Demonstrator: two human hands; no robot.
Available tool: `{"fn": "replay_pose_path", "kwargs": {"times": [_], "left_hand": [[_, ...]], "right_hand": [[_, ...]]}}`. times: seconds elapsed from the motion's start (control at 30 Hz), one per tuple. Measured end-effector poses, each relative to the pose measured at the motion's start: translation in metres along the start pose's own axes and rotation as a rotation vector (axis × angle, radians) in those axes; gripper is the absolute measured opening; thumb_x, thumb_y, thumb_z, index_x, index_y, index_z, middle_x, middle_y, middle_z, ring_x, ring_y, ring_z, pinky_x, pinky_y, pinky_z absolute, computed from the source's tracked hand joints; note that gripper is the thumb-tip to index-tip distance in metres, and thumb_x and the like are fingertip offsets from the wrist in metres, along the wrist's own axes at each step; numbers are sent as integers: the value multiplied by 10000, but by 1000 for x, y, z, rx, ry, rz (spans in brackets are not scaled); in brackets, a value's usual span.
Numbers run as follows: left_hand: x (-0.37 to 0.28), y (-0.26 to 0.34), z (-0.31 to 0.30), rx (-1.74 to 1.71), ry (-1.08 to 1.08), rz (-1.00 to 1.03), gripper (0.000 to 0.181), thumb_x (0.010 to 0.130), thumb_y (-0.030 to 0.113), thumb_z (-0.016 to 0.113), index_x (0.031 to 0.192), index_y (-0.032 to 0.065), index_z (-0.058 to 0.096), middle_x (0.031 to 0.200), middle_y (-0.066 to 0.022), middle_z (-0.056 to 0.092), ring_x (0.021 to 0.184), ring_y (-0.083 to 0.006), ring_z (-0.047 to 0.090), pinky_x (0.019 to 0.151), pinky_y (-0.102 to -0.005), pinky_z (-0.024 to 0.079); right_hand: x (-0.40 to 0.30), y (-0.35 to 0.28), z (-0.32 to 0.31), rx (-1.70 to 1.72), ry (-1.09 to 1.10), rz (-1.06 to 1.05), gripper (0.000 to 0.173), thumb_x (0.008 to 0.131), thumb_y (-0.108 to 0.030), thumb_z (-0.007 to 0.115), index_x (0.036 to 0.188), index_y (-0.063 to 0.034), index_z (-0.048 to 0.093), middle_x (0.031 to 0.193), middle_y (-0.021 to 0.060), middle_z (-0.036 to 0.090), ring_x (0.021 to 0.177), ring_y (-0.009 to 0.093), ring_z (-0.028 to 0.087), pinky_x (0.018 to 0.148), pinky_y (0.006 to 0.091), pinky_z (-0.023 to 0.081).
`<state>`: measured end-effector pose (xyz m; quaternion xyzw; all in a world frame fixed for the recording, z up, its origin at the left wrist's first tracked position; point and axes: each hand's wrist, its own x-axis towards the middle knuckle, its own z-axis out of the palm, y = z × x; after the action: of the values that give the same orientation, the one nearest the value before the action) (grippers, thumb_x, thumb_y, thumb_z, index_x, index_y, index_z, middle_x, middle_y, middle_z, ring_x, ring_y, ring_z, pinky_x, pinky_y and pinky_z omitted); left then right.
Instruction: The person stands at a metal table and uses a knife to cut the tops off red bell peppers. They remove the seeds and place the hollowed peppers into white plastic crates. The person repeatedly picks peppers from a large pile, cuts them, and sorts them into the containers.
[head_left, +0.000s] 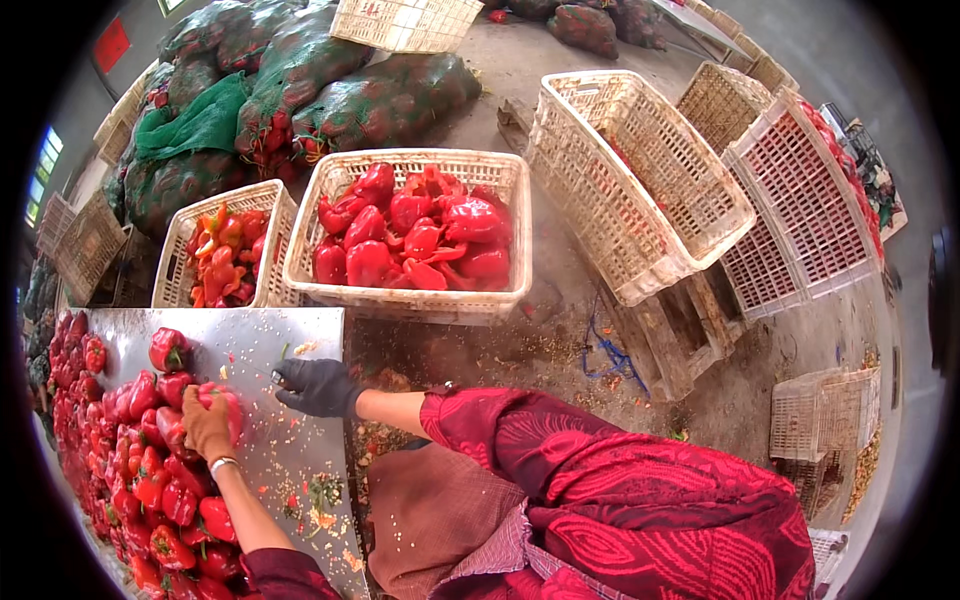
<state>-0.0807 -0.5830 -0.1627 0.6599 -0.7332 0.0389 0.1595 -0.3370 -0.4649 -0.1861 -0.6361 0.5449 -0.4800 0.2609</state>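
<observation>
My left hand (208, 422), with a band at the wrist, is on a red bell pepper (231, 411) at the edge of a large heap of red bell peppers (154, 472). The pepper is blurred by motion. To the right of it, over the metal table (300, 442), my right hand (319, 386) in a dark glove is closed around what looks like a small knife; its thin blade (255, 368) points left. Seeds, a green stem and green scraps (324, 491) lie on the metal.
Beyond the table stand a plastic crate (409, 306) of opened red peppers and a smaller crate (279, 247) of orange-red ones. Full green mesh sacks (382, 105) lie behind. At right, a tall crate (622, 225) rests on a wooden pallet (675, 337), beside blue twine (611, 356).
</observation>
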Motion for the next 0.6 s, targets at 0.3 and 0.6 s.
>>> {"fn": "replay_pose_path", "kwargs": {"times": [0.3,0.6], "left_hand": [[-157,80,-78,-444,193,184,505,767,220,657,1210,32,506,1219,-186,529,1167,-382,465,1010,-462,343],[-203,119,-34,-455,441,-626,474,893,310,495,1218,-27,425,1162,-236,506,1097,-405,474,958,-460,366]], "right_hand": [[29,97,35,-459,-148,-501,214,874,-157,480,1024,-41,578,1011,137,639,855,287,631,736,405,502],[43,-64,-1,-316,-980,-865,232,658,-14,668,863,-97,597,798,105,616,796,271,594,703,352,490]]}}
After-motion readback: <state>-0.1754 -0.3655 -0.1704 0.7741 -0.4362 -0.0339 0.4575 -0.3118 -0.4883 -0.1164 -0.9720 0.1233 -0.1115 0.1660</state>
